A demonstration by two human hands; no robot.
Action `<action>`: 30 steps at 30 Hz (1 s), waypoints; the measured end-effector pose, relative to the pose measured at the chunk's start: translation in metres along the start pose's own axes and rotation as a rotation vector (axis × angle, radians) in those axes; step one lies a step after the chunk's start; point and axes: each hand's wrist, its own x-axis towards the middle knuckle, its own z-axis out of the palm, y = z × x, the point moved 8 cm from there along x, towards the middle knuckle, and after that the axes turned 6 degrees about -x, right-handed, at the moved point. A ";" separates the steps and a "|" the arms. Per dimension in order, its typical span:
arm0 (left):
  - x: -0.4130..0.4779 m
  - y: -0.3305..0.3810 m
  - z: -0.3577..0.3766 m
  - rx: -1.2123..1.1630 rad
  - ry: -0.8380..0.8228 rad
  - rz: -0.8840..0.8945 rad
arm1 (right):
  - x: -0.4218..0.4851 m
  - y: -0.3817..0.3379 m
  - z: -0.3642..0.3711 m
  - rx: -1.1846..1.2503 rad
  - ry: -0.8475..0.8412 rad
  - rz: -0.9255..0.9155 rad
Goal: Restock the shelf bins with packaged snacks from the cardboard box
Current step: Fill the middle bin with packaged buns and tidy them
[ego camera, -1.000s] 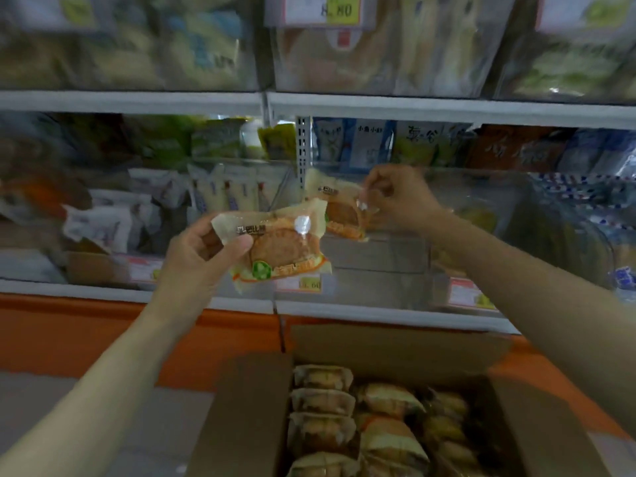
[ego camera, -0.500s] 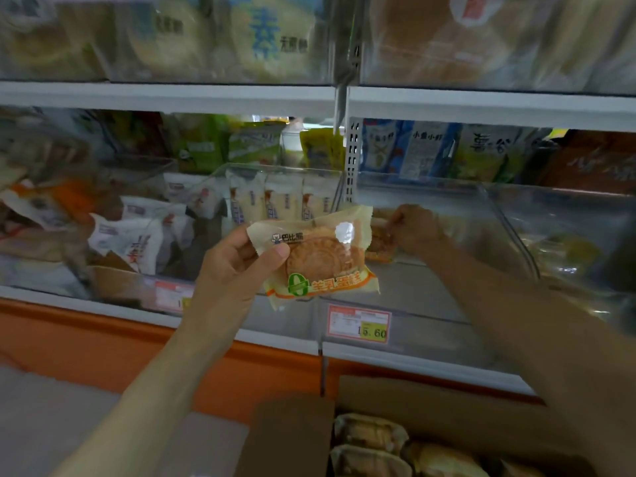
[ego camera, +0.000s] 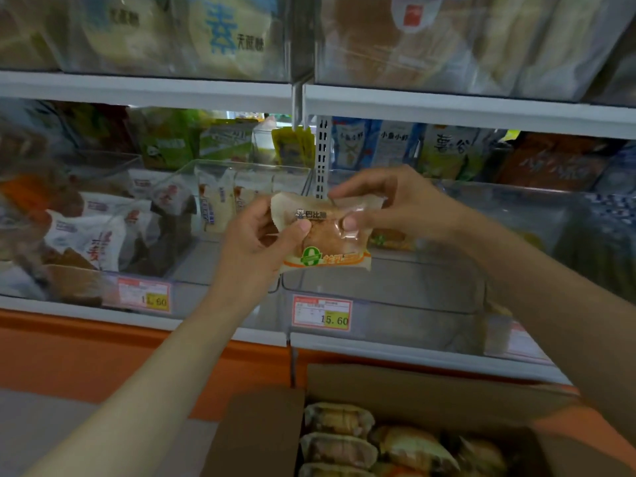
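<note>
A wrapped snack cake (ego camera: 327,242) with a clear window and a green-and-orange label hangs in front of the clear shelf bin (ego camera: 389,304). My left hand (ego camera: 261,242) grips its left edge, thumb on the front. My right hand (ego camera: 385,204) pinches its upper right corner between thumb and fingers. Another packet (ego camera: 392,239) of the same kind lies inside the bin behind it. The open cardboard box (ego camera: 275,432) sits at the bottom with several wrapped cakes (ego camera: 339,449) in rows.
A price tag reading 15.60 (ego camera: 321,316) is on the bin's front. The bin to the left (ego camera: 113,232) holds white packets. Green, yellow and blue bags stand at the back of the shelf. Above, an upper shelf (ego camera: 447,108) carries large clear bins.
My right hand came out of the bin, leaving its packet inside, and now pinches the right corner of the cake that my left hand holds. The view tilted up slightly.
</note>
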 end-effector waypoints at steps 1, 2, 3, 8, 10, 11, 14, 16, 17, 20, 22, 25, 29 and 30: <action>-0.001 -0.002 0.005 0.056 -0.029 0.006 | -0.001 0.005 -0.001 -0.017 0.004 0.030; -0.004 -0.003 0.008 0.150 -0.058 0.033 | -0.002 0.013 -0.004 -0.039 0.022 0.065; -0.008 -0.003 0.010 0.280 -0.082 0.079 | -0.003 0.022 -0.010 -0.069 0.059 0.101; -0.033 -0.010 0.022 0.835 -0.228 0.304 | 0.001 0.077 -0.031 -0.377 0.213 0.309; -0.040 -0.021 0.027 0.946 -0.311 0.304 | 0.012 0.096 -0.016 -0.501 0.143 0.358; -0.042 -0.025 0.028 0.984 -0.331 0.311 | 0.018 0.105 -0.008 -0.560 0.116 0.381; -0.044 -0.030 0.028 1.037 -0.350 0.327 | 0.029 0.130 0.010 -0.558 0.106 0.472; -0.043 -0.034 0.028 1.054 -0.360 0.318 | 0.034 0.141 0.021 -0.486 0.139 0.473; -0.043 -0.036 0.027 1.059 -0.362 0.315 | 0.037 0.144 0.026 -0.488 0.150 0.460; -0.043 -0.036 0.028 1.044 -0.371 0.316 | 0.040 0.146 0.032 -0.537 0.145 0.452; -0.046 -0.034 0.029 1.025 -0.356 0.324 | 0.035 0.138 0.030 -0.625 0.078 0.490; -0.066 -0.022 0.028 0.993 -0.258 0.421 | 0.019 0.093 0.019 -0.659 0.175 0.336; -0.136 -0.031 0.033 0.871 -0.328 0.489 | -0.074 0.001 0.039 -0.330 0.324 -0.122; -0.156 -0.045 0.038 0.859 -0.427 0.428 | -0.105 -0.008 0.055 -0.280 0.273 -0.163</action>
